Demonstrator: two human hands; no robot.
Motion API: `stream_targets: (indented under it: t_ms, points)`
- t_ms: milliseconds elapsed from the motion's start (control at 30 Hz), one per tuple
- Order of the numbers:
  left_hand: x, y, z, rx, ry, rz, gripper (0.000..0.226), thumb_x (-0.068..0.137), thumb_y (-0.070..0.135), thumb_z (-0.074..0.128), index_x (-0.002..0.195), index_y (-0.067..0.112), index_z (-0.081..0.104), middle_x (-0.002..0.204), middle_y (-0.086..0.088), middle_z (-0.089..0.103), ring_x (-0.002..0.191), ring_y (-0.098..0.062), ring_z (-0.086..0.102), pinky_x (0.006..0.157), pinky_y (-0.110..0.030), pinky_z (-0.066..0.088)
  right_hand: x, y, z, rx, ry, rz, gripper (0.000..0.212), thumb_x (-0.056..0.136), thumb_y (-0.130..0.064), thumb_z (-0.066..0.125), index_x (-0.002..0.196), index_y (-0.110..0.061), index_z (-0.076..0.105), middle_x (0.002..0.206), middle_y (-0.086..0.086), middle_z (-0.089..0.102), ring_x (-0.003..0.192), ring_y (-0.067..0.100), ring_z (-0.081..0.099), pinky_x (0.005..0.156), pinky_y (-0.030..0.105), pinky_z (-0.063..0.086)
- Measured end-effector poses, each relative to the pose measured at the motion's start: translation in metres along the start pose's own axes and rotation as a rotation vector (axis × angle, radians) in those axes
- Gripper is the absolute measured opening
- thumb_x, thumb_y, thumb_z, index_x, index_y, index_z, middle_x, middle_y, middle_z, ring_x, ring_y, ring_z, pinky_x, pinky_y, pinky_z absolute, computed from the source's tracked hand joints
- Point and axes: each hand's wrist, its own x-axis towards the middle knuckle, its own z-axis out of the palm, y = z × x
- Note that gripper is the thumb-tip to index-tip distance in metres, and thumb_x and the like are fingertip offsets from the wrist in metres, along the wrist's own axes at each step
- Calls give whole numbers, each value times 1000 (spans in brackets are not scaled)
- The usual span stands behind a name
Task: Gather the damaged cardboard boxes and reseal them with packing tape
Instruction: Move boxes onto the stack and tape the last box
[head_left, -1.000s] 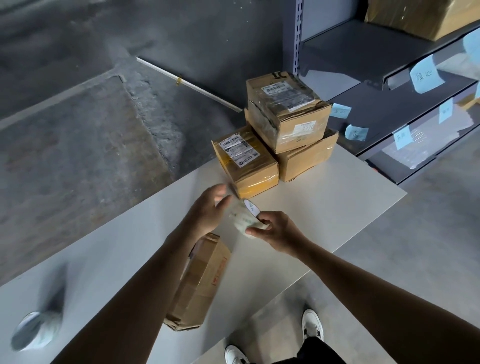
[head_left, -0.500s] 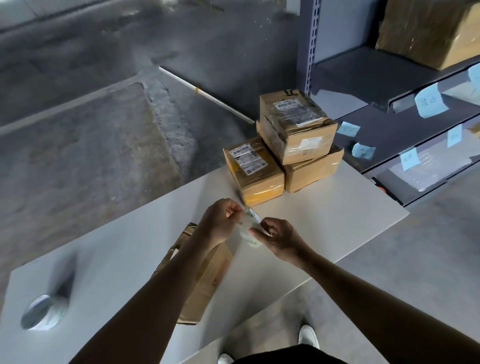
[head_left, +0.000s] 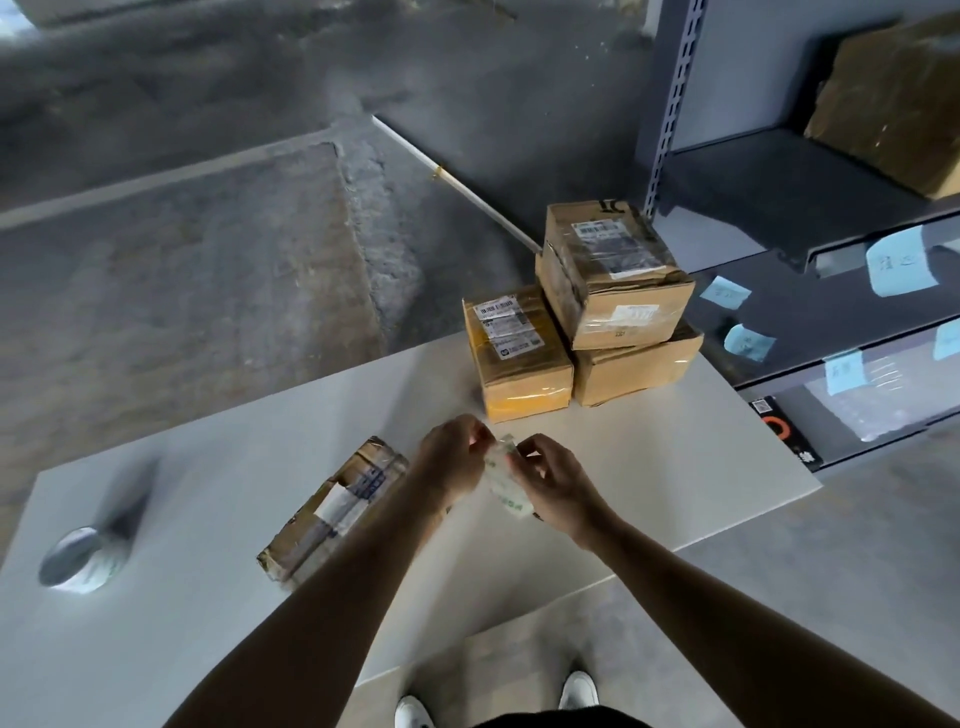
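Note:
Above the white table (head_left: 649, 467) my right hand (head_left: 550, 480) grips a roll of clear packing tape (head_left: 506, 488). My left hand (head_left: 454, 460) has its fingertips pinched at the roll's upper edge. Below my left forearm a torn, flat cardboard box (head_left: 332, 509) lies on the table, partly hidden by the arm. At the table's far end stand three taped boxes: a yellowish one (head_left: 517, 353), a low one (head_left: 639, 369) beside it, and a third (head_left: 613, 275) stacked on the low one.
A second roll of tape (head_left: 78, 558) lies at the table's left end. Grey metal shelving (head_left: 810, 208) with blue paper notes and a large cardboard box (head_left: 893, 98) stands to the right. Concrete floor surrounds the table; my white shoes (head_left: 579, 691) show below its near edge.
My left hand closed from spread fingers onto the tape roll's edge. The view tilted up, and more of the torn box shows beside my left forearm.

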Motion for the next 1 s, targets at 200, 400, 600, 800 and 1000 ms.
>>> stream_targets:
  t_ms: [200,400,600,800,1000]
  points:
    - [9,-12,0,-53,-40,5,10,99,22,55,100,14,61,103,-7,67,98,-23,63,67,-22,41,3,6,7,-56,89,-62,26,100,-33,55,108,-10,48,115,17,66,107,29,66,68,31,59]
    - [11,-28,-1,-84,-92,159,7,98,20,56,103,15,58,106,-5,67,97,-18,63,73,-22,45,3,6,26,-189,225,-227,24,101,-23,55,116,-7,44,104,13,67,90,17,68,62,12,53]
    - [13,-54,-12,-166,-101,280,26,95,17,64,119,14,56,110,-7,69,100,-20,68,77,-18,50,0,-8,56,-193,278,-80,22,102,-21,52,121,-17,62,113,-2,69,94,4,62,76,19,52]
    - [9,-74,-28,-127,-136,421,45,90,14,69,130,18,50,110,-7,70,100,-16,66,80,-23,51,-8,-15,89,-236,375,-48,20,101,-17,55,109,-11,72,98,-4,72,70,-13,60,59,4,42]
    - [6,-82,-21,-83,-91,561,28,91,10,67,119,10,61,111,-1,66,97,-7,61,78,-14,48,-9,-23,96,-179,471,54,16,96,-13,57,102,-13,72,88,4,73,71,10,64,57,16,45]
